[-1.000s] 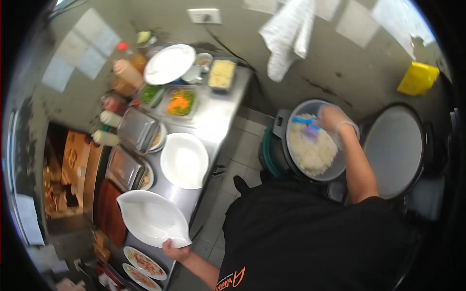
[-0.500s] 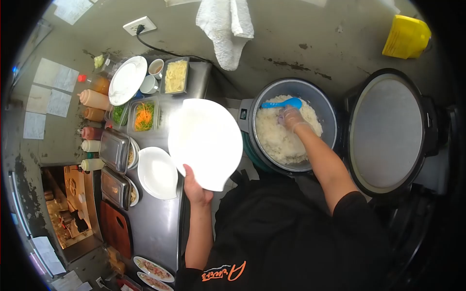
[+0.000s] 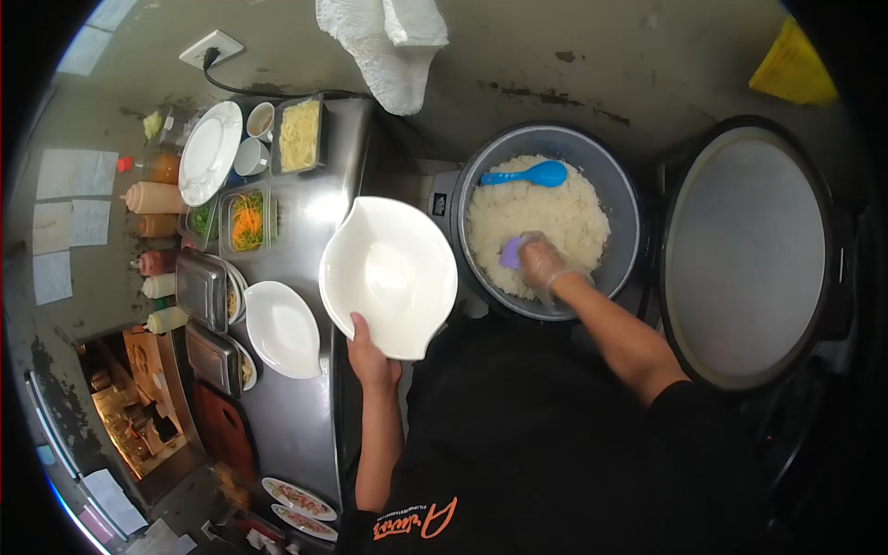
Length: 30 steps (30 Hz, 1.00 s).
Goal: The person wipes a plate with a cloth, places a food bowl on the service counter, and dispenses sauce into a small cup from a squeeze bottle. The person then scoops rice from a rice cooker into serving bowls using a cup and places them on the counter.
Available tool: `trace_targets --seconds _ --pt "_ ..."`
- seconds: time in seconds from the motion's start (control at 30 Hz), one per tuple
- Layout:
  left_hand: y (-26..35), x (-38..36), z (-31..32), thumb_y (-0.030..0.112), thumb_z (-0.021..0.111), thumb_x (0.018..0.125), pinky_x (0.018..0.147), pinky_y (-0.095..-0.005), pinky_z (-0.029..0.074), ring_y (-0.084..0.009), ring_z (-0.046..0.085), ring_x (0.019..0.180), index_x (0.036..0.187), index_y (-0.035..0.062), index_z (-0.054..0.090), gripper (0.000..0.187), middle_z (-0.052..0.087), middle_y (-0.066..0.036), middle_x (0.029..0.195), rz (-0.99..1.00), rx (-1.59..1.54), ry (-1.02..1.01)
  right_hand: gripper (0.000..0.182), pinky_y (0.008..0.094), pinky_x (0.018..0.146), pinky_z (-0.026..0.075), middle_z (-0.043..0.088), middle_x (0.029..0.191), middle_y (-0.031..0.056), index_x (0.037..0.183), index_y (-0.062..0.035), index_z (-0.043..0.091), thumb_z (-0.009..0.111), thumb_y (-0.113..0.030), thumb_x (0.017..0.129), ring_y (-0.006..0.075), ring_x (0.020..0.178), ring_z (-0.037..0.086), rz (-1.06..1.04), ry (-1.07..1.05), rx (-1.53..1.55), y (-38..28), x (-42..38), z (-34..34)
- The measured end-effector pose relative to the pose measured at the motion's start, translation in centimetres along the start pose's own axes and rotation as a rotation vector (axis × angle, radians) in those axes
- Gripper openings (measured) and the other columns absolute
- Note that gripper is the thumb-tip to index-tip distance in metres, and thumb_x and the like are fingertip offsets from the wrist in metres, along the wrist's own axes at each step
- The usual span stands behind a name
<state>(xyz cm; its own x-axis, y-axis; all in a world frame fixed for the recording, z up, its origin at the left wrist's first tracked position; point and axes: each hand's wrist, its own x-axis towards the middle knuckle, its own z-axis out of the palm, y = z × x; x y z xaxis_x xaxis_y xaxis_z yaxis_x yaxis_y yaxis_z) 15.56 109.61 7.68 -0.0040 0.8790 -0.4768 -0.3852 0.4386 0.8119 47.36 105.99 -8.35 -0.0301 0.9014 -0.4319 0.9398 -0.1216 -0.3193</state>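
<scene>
My left hand [image 3: 372, 359] grips a white bowl [image 3: 388, 277] by its near rim, thumb on top; the inside of the bowl faces up and holds nothing. In a clear plastic glove, my right hand [image 3: 541, 263] reaches into the rice cooker [image 3: 629, 227] at its near side. Its fingers are closed around a small purple utensil [image 3: 511, 252], which touches the white rice [image 3: 546, 208]. Most of the utensil is hidden by the hand. A blue rice paddle [image 3: 527, 174] lies on the rice near the far wall of the pot.
The cooker's lid [image 3: 747, 254] stands open at right. Left is a steel counter [image 3: 301, 416] with another white bowl [image 3: 282, 328], a tub of shredded vegetables [image 3: 247, 222], a tub of pale strips [image 3: 300, 136], sauce bottles [image 3: 153, 199] and covered metal containers [image 3: 202, 287]. A white towel [image 3: 393, 55] hangs above.
My right hand has moved from beside the blue paddle to the near side of the pot, and the purple utensil now shows clearly. The white bowl stays in my left hand. The view has shifted slightly.
</scene>
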Motion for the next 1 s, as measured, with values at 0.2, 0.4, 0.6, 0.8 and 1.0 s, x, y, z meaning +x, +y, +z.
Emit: trace_targets --seconds 0.2,0.4,0.6,0.8,1.0 --pt "-0.3 3.5 2.4 0.034 0.045 0.103 0.098 -0.0364 0.045 -0.0256 0.055 0.118 0.139 -0.0060 0.037 0.055 0.052 -0.018 0.133 0.009 0.143 -0.056 0.016 0.0374 0.077 0.051 0.067 0.085 0.0173 0.080 0.0016 0.069 0.063 -0.006 0.067 0.0299 0.081 0.066 0.210 -0.228 0.676 1.2 -5.6 -6.8" --pt "-1.7 4.5 7.7 0.035 0.048 0.102 0.090 -0.0302 0.046 -0.0183 0.060 0.103 0.126 -0.0074 0.052 0.049 0.062 -0.015 0.117 0.003 0.392 -0.155 0.015 0.0333 0.087 0.046 0.060 0.110 0.0149 0.079 0.0015 0.064 0.069 -0.011 0.073 0.0236 0.099 0.060 -0.025 0.148 1.178 2.0 -11.6 -17.0" --pt "-4.7 4.0 13.5 0.038 0.046 0.102 0.095 -0.0337 0.045 -0.0211 0.057 0.112 0.132 -0.0067 0.045 0.054 0.058 -0.016 0.125 -0.293 0.125 -0.435 0.013 0.0441 0.109 0.034 0.044 0.139 0.0277 0.072 0.0026 0.059 0.070 -0.001 0.077 0.0379 0.128 0.047 -0.277 0.692 0.589 -6.8 -9.8 -21.0" --pt "-4.6 4.4 12.8 0.036 0.041 0.104 0.099 -0.0367 0.045 -0.0263 0.056 0.118 0.135 -0.0066 0.040 0.053 0.054 -0.018 0.131 -0.277 -0.047 -0.393 0.008 0.0420 0.101 0.044 0.053 0.129 0.0300 0.075 0.0002 0.065 0.069 -0.006 0.077 0.0375 0.120 0.053 0.152 0.968 0.151 -4.3 -11.3 -23.1" --pt "-3.4 5.1 9.6 0.036 0.040 0.104 0.097 -0.0383 0.048 -0.0282 0.058 0.117 0.138 -0.0060 0.036 0.054 0.053 -0.020 0.133 -0.085 -0.120 -0.348 0.043 0.0431 0.094 0.048 0.058 0.126 0.0253 0.106 -0.0031 0.067 0.072 -0.034 0.076 0.0383 0.106 0.061 0.587 0.206 0.252 7.2 -4.0 -7.0"
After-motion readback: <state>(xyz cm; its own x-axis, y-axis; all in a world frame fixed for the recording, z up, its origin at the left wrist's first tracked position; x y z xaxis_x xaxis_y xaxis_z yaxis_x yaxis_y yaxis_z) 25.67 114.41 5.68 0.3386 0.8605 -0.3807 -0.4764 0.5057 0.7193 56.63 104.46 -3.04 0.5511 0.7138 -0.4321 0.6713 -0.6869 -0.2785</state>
